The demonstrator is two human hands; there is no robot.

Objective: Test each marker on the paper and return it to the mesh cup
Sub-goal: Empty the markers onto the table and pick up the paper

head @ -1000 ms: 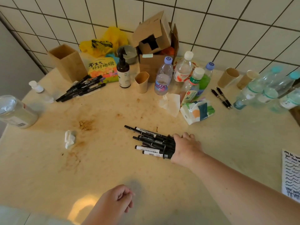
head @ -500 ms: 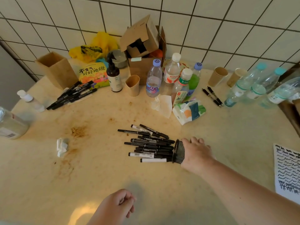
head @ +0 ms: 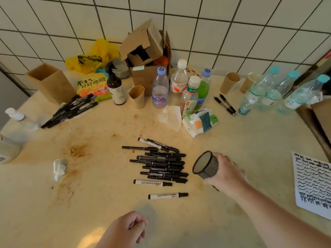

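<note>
My right hand (head: pixel 227 173) grips the black mesh cup (head: pixel 206 165), tipped on its side with its empty mouth facing left. Several black and white markers (head: pixel 161 163) lie in a loose pile on the table just left of the cup. One white marker (head: pixel 168 195) lies apart, nearer to me. The paper (head: pixel 313 181), covered in black scribble lines, lies at the right edge. My left hand (head: pixel 128 230) rests near the bottom edge as a closed fist holding nothing.
A second bunch of black markers (head: pixel 69 110) lies at the back left beside a wooden box (head: pixel 51 83). Bottles (head: pixel 160 88), paper cups (head: pixel 137 96), a cardboard box (head: pixel 146 56), a tissue pack (head: pixel 199 122) and two pens (head: pixel 225 104) crowd the back. A crumpled tissue (head: pixel 59 169) lies left.
My right hand has drawn the tipped mesh cup back to the right, away from the markers. The markers have slid out and spread into a pile on the table. My left fist stayed put.
</note>
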